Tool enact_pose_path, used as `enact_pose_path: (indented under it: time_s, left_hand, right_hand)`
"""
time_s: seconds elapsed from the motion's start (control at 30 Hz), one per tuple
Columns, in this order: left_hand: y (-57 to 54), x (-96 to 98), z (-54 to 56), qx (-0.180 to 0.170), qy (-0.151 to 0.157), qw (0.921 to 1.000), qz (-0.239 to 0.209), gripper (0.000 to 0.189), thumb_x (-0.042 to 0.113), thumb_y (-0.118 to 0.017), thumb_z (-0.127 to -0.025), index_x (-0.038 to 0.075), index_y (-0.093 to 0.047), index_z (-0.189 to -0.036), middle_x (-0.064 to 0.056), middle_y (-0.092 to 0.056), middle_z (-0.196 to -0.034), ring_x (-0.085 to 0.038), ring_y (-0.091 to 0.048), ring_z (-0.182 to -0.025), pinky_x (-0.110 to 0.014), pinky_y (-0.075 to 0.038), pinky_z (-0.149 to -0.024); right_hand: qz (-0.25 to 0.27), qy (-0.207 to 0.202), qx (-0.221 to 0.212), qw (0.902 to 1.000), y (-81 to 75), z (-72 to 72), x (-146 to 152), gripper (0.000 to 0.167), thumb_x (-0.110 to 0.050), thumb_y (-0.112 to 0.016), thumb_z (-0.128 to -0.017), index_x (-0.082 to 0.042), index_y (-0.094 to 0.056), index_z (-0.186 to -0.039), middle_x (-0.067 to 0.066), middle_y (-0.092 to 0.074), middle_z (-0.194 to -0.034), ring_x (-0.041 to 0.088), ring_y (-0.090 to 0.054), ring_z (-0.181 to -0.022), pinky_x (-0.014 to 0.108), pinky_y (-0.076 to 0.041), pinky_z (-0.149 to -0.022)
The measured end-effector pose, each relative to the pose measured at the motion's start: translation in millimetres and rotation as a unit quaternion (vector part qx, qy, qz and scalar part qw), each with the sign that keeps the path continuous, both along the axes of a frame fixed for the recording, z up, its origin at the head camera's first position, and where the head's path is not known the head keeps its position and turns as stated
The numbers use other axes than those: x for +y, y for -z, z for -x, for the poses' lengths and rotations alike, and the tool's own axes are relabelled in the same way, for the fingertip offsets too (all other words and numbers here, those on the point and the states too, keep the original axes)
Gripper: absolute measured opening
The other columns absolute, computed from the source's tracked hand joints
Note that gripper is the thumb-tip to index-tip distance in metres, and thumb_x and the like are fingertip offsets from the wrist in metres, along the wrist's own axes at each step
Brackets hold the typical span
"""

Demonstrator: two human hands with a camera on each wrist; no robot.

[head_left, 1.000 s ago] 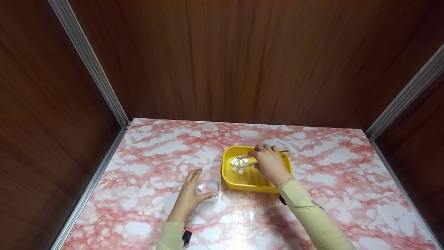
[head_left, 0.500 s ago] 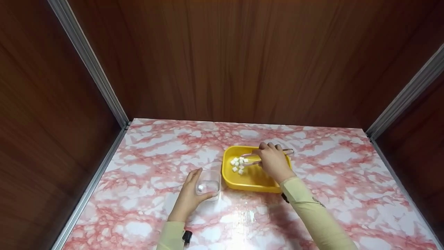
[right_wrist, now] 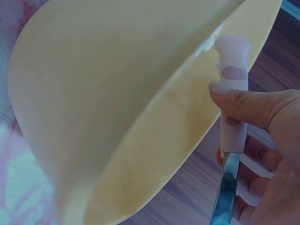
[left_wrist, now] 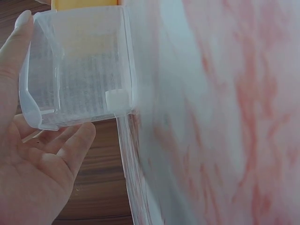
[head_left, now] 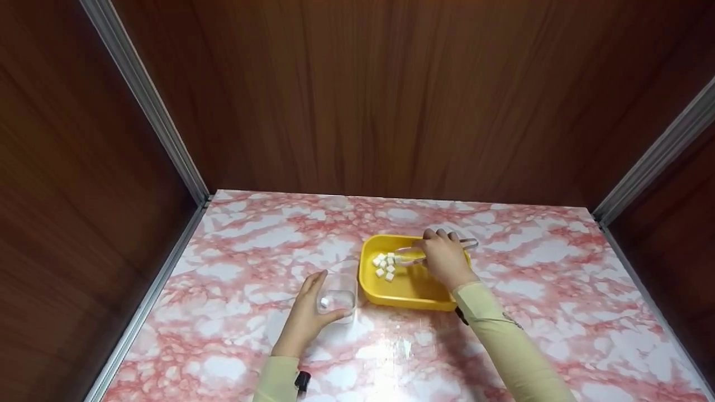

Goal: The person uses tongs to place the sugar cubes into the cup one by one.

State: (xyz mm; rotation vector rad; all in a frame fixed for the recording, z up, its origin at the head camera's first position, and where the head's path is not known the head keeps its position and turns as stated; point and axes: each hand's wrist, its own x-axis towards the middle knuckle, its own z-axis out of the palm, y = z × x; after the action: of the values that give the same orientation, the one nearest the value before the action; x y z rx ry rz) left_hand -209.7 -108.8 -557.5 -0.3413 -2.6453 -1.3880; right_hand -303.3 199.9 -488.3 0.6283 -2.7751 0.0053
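My left hand (head_left: 304, 315) holds a clear plastic container (head_left: 347, 304) by its sides, thumb in front and fingers behind. One small white cube (left_wrist: 117, 100) lies inside it, as the left wrist view shows. Over the yellow tray (head_left: 413, 303), my right hand (head_left: 446, 261) grips a pair of tongs (head_left: 469, 244) with pink tip sleeves and a metal body. In the right wrist view the thumb presses on a pink tong arm (right_wrist: 233, 61). Several white cubes (head_left: 381, 272) sit at the tray's left side. One cube seems to lie between the tong tips; whether it is pinched I cannot tell.
The tray and container stand side by side on a table (head_left: 251, 245) with a red and white marbled top. Brown wood-look panels (head_left: 357, 100) enclose the back and both sides, with metal rails (head_left: 167, 134) at the corners.
My right hand and the tongs have shifted slightly to the right, away from most of the cubes. The left hand and the container have stayed in place.
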Motion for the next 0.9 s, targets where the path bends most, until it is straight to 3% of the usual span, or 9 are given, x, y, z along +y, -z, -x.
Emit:
enact_pose_path:
  time_s: [0.27, 0.5, 0.9]
  left_hand:
    - [-1.8, 0.3, -2.6, -0.015, 0.003, 0.9999, -0.001, 0.101, 0.051, -0.078, -0.07, 0.007, -0.032, -0.149, -0.007, -0.031, -0.149, -0.031, -0.033, -0.134, -0.048, -0.036, -0.105]
    - [0.5, 0.2, -2.1, -0.007, 0.001, 1.0, 0.004, 0.102, 0.054, -0.077, -0.069, 0.007, -0.034, -0.148, -0.007, -0.033, -0.148, -0.03, -0.033, -0.134, -0.047, -0.035, -0.106]
    - [-2.1, 0.3, -1.9, -0.017, 0.0, 0.9998, -0.001, 0.102, 0.053, -0.078, -0.068, 0.007, -0.034, -0.148, -0.005, -0.032, -0.148, -0.029, -0.033, -0.134, -0.047, -0.035, -0.106]
  right_hand:
    - [-0.002, 0.006, -0.015, 0.9999, 0.0, 5.2, 1, 0.032, -0.012, -0.082, -0.072, -0.016, -0.075, -0.103, 0.008, -0.059, -0.092, 0.033, -0.055, -0.09, 0.051, -0.041, -0.08]
    - [-0.003, 0.013, -0.027, 0.9996, 0.6, 8.2, 0, 0.034, -0.007, -0.081, -0.072, -0.015, -0.075, -0.104, 0.008, -0.06, -0.094, 0.034, -0.055, -0.092, 0.051, -0.04, -0.082]
    - [-0.024, 0.014, -0.036, 0.999, 5.0, 12.0, -3, 0.025, -0.015, -0.08, -0.073, -0.016, -0.076, -0.098, 0.008, -0.059, -0.091, 0.032, -0.052, -0.089, 0.049, -0.039, -0.08]
